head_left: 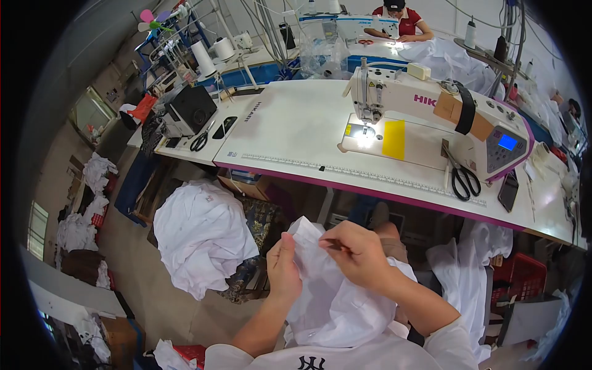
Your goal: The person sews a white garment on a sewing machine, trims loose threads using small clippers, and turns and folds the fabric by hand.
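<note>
A white garment [320, 308] lies bunched over my lap, with one edge raised between my hands. My left hand [284, 270] is closed on that raised edge, thumb pointing up. Opposite it, my right hand [357, 254] is closed around a small dark tool [333, 245], held close to the cloth. Most of the tool is hidden by the fingers, so its kind cannot be made out. To the left of my hands sits a large heap of white garments [203, 237] on a patterned cloth [262, 225].
Ahead stands a sewing machine [425, 98] on a white table [290, 129]. Black-handled scissors [464, 179] and a phone [508, 192] lie at its right; more scissors [202, 138] at its left. White cloth [462, 265] hangs at right near a red basket [519, 277]. A co-worker [408, 24] sews beyond.
</note>
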`<state>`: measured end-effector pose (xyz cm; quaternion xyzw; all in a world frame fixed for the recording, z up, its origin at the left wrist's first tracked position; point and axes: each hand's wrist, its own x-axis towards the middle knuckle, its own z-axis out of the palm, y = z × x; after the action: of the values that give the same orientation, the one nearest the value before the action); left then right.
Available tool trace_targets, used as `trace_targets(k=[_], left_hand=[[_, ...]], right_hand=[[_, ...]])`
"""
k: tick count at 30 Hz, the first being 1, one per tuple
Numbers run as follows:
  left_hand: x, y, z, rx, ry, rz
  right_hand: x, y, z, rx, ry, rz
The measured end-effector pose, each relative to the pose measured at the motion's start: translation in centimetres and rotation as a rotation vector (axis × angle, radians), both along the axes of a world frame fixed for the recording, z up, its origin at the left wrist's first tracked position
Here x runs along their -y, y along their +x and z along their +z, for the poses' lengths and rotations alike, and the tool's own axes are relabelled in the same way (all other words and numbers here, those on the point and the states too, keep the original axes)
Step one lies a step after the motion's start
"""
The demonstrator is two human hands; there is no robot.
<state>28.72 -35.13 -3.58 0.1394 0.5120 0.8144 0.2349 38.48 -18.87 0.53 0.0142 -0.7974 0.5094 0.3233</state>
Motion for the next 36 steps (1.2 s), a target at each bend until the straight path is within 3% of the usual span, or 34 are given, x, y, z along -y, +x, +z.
trace_targets(k=[3,7,11,15,17,19,21,23,26,27,28,31,32,35,36], left_hand=[[0.2,0.1,0.0,-0.02,-0.032,0.004],[0.2,0.4,-0.4,-0.086,-0.074,-0.045],[0.4,0.6,0.2,-0.029,-0.091,-0.097],[1.1,-0.1,0.1,-0.031,-0.033,-0.136],[1.3,-0.1,1.0,-0.048,-0.148,-0.113],[2.3,-0.9,0.1,-0.022,-0.131,-0.152],[2.2,-1.2,0.2,-0.001,-0.088,-0.12],[2.2,-1.4,0.3,0.002,-0.075,-0.124],[1.7,-1.5,0.7,0.061,-0.03,-0.119],[1.6,-1.6,0.3,0.064,-0.012,-0.136],[1.5,-1.5,0.1,0.068,0.005,-0.155],[0.9,-1.3,0.2,0.016,0.018,-0.159],[0.8,-1.2,0.5,0.008,0.014,-0.163],[0.9,-0.9,1.8,-0.035,0.001,-0.139],[1.1,-0.9,2.3,-0.019,0.001,-0.121]], right_hand=[[1.1,-0.8,1.6,0.071,0.145,0.044],[0.2,-2.1,-0.8,0.012,0.288,0.071],[-2.6,-2.6,-0.5,0.004,0.107,-0.149],[-7.9,-0.4,1.2,0.107,-0.014,-0.605],[-12.2,1.7,-1.2,0.064,-0.067,-0.66],[-14.6,4.4,-2.8,-0.004,-0.067,-0.676],[-15.4,7.7,-3.4,0.216,0.114,-0.784],[-13.9,9.3,-3.1,0.374,0.052,-0.712],[-12.5,11.2,-5.5,0.391,-0.07,-0.607],[-11.9,11.0,-6.9,0.341,-0.269,-0.531],[-10.3,10.6,-6.0,0.435,-0.294,-0.512],[-5.9,8.0,-4.8,0.419,-0.415,-0.23],[-4.9,6.9,-5.6,0.321,-0.317,-0.096],[-0.9,4.9,-2.6,0.599,-0.436,0.152],[0.1,4.3,-3.0,0.563,-0.543,0.216]])
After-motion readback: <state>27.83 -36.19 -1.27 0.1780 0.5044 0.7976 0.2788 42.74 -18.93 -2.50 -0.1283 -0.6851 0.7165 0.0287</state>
